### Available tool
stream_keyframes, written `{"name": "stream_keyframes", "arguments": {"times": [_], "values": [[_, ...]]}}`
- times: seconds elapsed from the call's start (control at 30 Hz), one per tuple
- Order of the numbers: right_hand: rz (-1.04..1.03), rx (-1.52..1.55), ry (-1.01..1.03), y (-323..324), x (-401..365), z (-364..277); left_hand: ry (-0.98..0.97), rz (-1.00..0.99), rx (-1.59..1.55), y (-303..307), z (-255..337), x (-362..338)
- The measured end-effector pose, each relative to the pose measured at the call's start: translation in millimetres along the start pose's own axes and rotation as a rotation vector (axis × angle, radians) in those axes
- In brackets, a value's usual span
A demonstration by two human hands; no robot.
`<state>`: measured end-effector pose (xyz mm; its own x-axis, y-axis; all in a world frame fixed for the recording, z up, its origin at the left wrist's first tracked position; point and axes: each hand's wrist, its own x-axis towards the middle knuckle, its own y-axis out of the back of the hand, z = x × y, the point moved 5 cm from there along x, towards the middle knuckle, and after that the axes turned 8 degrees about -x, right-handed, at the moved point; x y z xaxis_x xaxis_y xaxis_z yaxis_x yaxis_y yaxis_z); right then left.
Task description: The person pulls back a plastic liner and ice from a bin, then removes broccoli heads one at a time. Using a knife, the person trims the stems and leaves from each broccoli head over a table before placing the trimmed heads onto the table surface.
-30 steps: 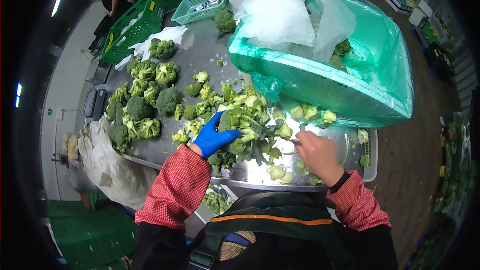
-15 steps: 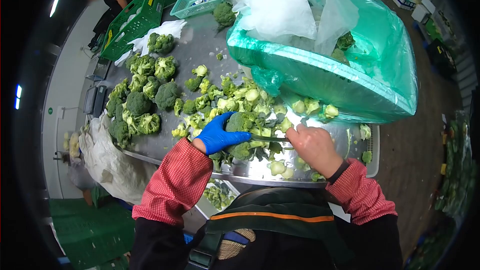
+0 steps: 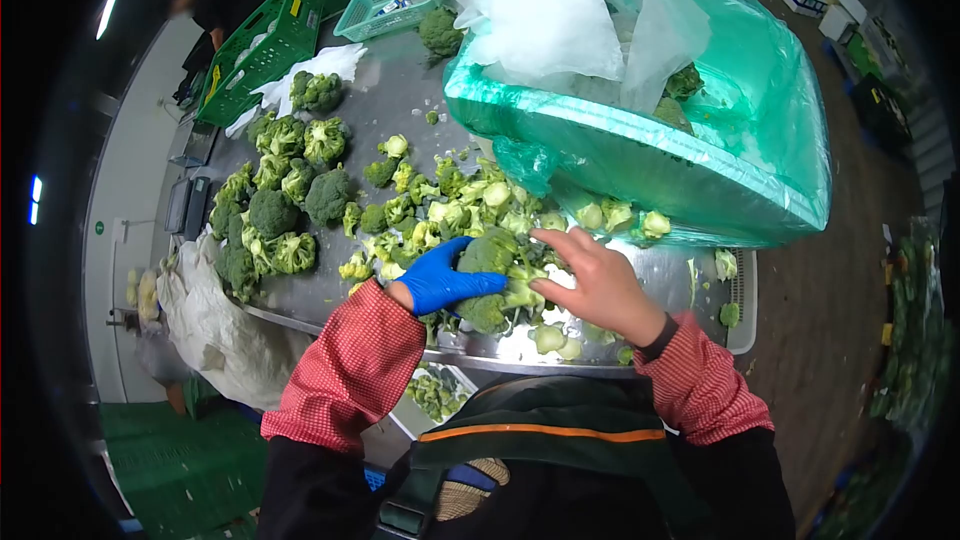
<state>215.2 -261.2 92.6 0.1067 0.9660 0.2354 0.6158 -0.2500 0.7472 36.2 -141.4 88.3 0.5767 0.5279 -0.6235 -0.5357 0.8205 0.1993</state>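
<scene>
My left hand, in a blue glove, is wrapped round a head of broccoli just above the table's near edge. The stalk points right, towards my bare right hand. Thumb and forefinger of that hand are spread apart, with the thumb tip by the stalk; its other fingers are partly hidden, and I see no knife there. Around the hands lie cut broccoli stalks and trimmed florets on the metal table.
Whole broccoli heads are piled at the left. A large container lined with green plastic stands at the right, white bags on it. Beyond are a green crate and a pale green basket. A person stands far left.
The knife that my right hand held against the broccoli is no longer visible. My right hand has moved slightly left and its fingers have spread. My left hand keeps hold of the broccoli.
</scene>
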Motion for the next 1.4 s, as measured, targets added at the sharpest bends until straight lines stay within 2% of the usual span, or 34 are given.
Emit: {"name": "stream_keyframes", "arguments": {"times": [0.13, 0.23, 0.27, 0.37, 0.4, 0.47, 0.53, 0.57, 0.63, 0.67, 0.7, 0.77, 0.83, 0.9, 0.93, 1.03, 1.17, 1.23, 1.37, 1.4], "values": [[-0.057, -0.159, 0.077, -0.7, 9.2, -25.2, -0.084, -0.078, 0.016, -19.0, 13.3, -2.8], [0.212, 0.010, -0.098, -4.6, 10.5, 25.9, -0.064, -0.061, -0.110, -13.4, 0.5, -5.2], [0.147, -0.040, -0.317, -5.9, 6.9, 46.0, -0.033, -0.037, -0.125, -8.2, -5.0, -6.6], [-0.008, 0.077, -0.273, 4.6, -4.9, 25.0, 0.130, -0.074, -0.224, -1.8, -16.3, -11.6], [-0.225, 0.248, -0.314, 4.4, -5.1, 9.5, 0.172, -0.112, -0.320, -3.1, -22.7, -8.9], [-0.135, 0.403, -0.193, -12.5, -4.6, 4.7, 0.217, -0.235, -0.451, -8.7, -37.3, -0.5], [0.016, 0.466, -0.114, -22.8, 3.8, 13.5, 0.127, -0.258, -0.451, -11.3, -33.1, -2.4], [-0.035, 0.629, -0.237, -26.0, 1.7, 20.4, 0.080, -0.269, -0.451, -13.3, -31.0, -3.6], [-0.141, 0.954, -0.489, -24.0, -1.4, 18.1, -0.253, -0.118, -0.434, -16.1, -19.7, -4.8], [-0.111, 1.079, -0.575, -31.0, -4.3, 20.8, -0.415, -0.042, -0.424, -21.1, -15.4, -7.5], [-0.093, 1.070, -0.616, -34.0, -4.9, 20.2, -0.576, 0.035, -0.412, -24.7, -10.3, -11.2], [-0.058, 1.050, -0.695, -39.4, -4.4, 17.2, -0.628, 0.118, -0.384, -31.4, -5.8, -13.2], [-0.130, 1.032, -0.630, -32.4, -3.0, 5.5, -0.676, 0.263, -0.298, -29.3, -12.2, -9.7], [-0.218, 1.027, -0.562, -21.9, -2.1, 2.5, -0.635, 0.224, -0.490, -24.9, -16.7, -8.8], [-0.112, 0.794, -0.461, -13.0, -1.6, 2.1, -0.609, 0.219, -0.534, -20.3, -20.3, -9.0], [0.124, -0.169, 0.078, 18.0, -7.7, -2.1, -0.555, 0.243, -0.526, -5.1, -23.5, -13.6], [-0.013, -0.438, 0.193, 28.0, -15.1, -10.0, -0.587, 0.269, -0.315, 12.4, -23.4, -18.3], [-0.035, -0.527, 0.201, 25.2, -11.4, -7.1, -0.642, 0.283, -0.129, 16.5, -20.5, -19.6], [-0.080, -0.597, 0.203, 15.1, -3.1, 2.7, -0.608, 0.265, -0.044, 11.8, -10.5, -25.8], [-0.093, -0.602, 0.148, 9.1, -3.8, 19.4, -0.623, 0.283, 0.010, 14.6, -14.2, -24.1]]}}
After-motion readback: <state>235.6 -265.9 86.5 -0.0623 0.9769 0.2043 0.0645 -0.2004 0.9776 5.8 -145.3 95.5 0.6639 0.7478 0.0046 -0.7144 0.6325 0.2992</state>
